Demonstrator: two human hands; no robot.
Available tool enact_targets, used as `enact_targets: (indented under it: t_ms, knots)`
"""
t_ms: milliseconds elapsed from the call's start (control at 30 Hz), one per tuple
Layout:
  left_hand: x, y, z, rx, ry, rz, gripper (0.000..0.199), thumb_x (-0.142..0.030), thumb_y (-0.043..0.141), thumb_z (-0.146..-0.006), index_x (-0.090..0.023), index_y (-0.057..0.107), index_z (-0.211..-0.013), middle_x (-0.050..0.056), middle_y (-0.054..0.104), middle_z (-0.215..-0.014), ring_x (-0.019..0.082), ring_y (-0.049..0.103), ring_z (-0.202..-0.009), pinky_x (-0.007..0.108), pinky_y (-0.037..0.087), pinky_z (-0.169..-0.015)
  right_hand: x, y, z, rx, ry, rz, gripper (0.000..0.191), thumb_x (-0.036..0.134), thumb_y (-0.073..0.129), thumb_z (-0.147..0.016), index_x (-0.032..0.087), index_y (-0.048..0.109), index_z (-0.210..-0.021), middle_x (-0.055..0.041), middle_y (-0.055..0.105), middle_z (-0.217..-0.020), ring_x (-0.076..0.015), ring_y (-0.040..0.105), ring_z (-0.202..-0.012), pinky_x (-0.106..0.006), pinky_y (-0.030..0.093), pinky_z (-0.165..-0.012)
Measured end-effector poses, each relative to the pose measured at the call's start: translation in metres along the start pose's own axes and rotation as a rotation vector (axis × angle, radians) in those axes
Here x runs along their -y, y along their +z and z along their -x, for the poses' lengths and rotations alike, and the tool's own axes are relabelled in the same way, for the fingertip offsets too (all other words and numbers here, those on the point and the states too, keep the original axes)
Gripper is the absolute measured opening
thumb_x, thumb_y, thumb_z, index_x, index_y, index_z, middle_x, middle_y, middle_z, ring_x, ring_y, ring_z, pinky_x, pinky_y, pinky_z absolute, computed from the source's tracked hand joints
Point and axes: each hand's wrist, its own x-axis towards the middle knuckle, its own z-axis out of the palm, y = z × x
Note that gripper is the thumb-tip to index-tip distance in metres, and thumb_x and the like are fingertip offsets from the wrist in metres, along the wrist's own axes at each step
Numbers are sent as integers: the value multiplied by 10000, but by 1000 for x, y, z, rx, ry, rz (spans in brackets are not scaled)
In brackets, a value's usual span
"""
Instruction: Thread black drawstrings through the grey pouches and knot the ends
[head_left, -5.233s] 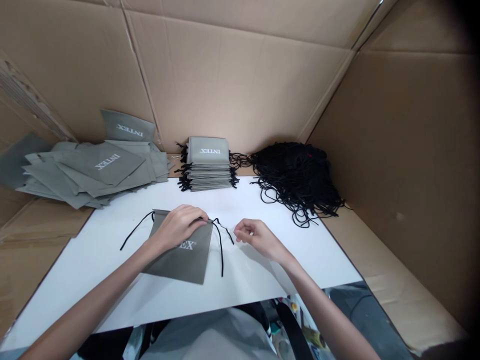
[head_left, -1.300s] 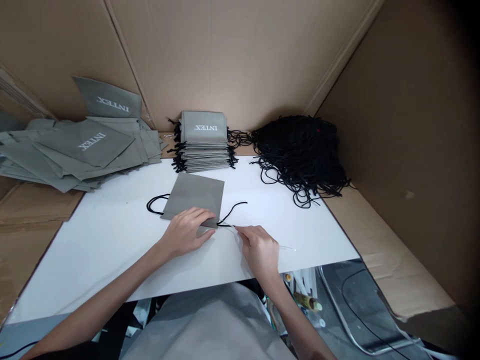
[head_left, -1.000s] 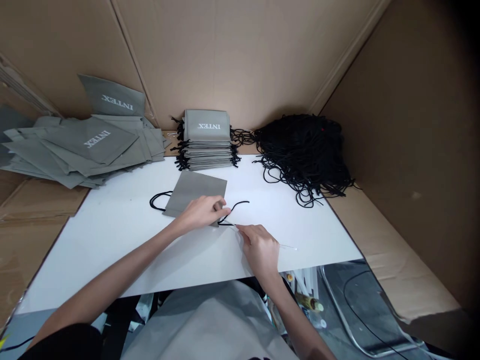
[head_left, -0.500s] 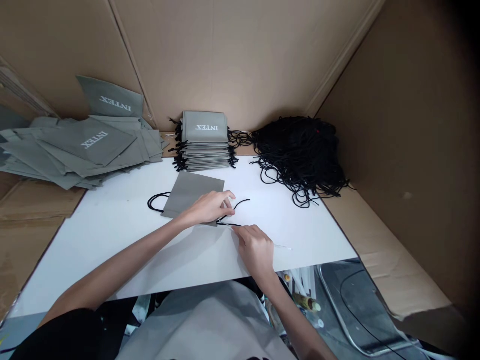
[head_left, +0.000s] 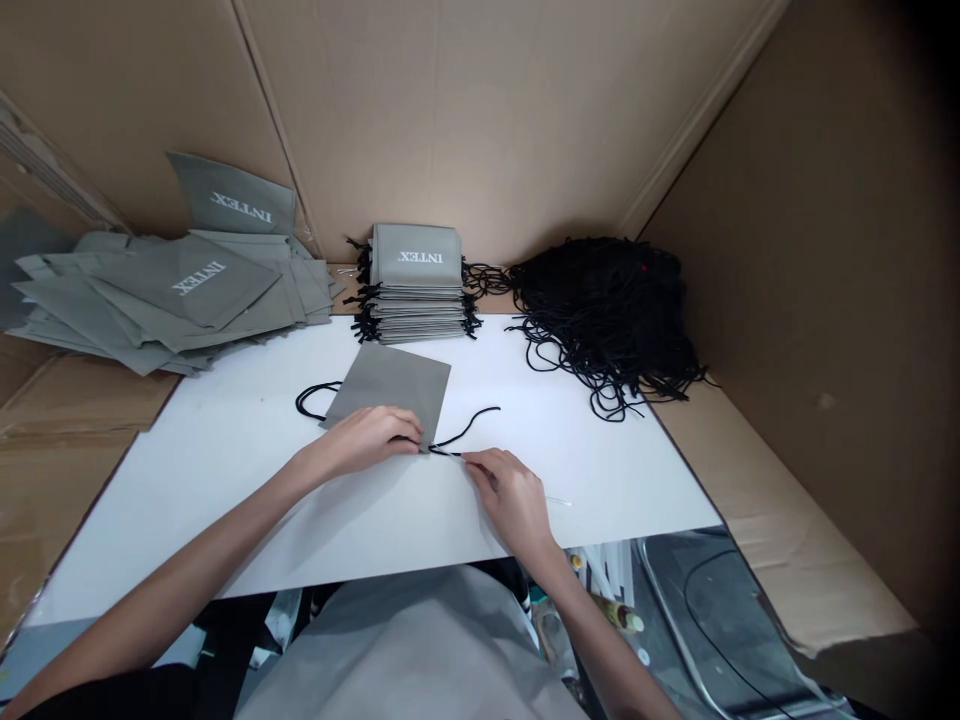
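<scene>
A grey fabric drawstring pouch (head_left: 394, 378) lies flat on the white tabletop, its plain side up. My left hand (head_left: 371, 437) rests over its near edge, with fingers and thumb closed on the fabric. Black cord (head_left: 316, 388) loops out from the pouch's left side, and a loose cord end (head_left: 478, 421) curves out at its lower right corner. Just right of that corner, my right hand (head_left: 514, 495) pinches a thin, pale threading wire (head_left: 559, 501) whose tip sticks out beyond the hand. Cord runs from the corner towards these fingertips; how it joins the wire is too small to tell.
Loose grey pouches (head_left: 187, 290) marked INTEX are heaped at the left. A neat stack of corded pouches (head_left: 417, 262) stands at the back middle. A tangle of black cords (head_left: 607, 310) lies at the back right. Cardboard walls (head_left: 510, 120) enclose the table.
My left hand has moved left, from the cord at the corner onto the pouch's near edge. My right hand keeps its pinch in nearly the same spot. The view has shifted slightly.
</scene>
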Motion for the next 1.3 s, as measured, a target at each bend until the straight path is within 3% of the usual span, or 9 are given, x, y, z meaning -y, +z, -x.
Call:
enact_targets:
  t_ms: [233, 633, 1033, 1300]
  knots:
    - [0, 18, 10, -166, 41, -86, 325, -227, 421, -991, -244, 746, -978, 3, 753, -1082, 183, 706, -948, 220, 470, -622, -6, 2, 3, -134, -78, 68, 207, 122, 538, -916, 213, 706, -995, -16, 753, -893, -175, 683, -812, -258, 486, -651]
    - [7, 44, 19, -478, 86, -30, 258, -236, 510, -972, -217, 761, -918, 9, 783, -975, 172, 740, -877, 263, 577, -712, -1, 1, 0, -234, -360, 213, 372, -64, 435, -834, 176, 696, -948, -19, 730, -833, -166, 636, -772, -257, 429, -629]
    - [10, 45, 18, -554, 68, 64, 223, -253, 552, -949, -218, 766, -897, 29, 785, -935, 190, 743, -851, 295, 605, -754, 3, 1, -1, -221, -380, 236, 418, -70, 417, -796, 179, 708, -965, -24, 732, -852, -155, 634, -783, -257, 449, -632]
    - [3, 49, 17, -586, 142, -6, 209, -239, 540, -961, -209, 746, -955, 28, 780, -982, 172, 733, -890, 281, 596, -776, 7, 8, -2, -253, -392, 239, 392, -66, 423, -825, 177, 696, -965, -21, 739, -849, -153, 637, -769, -253, 447, -649]
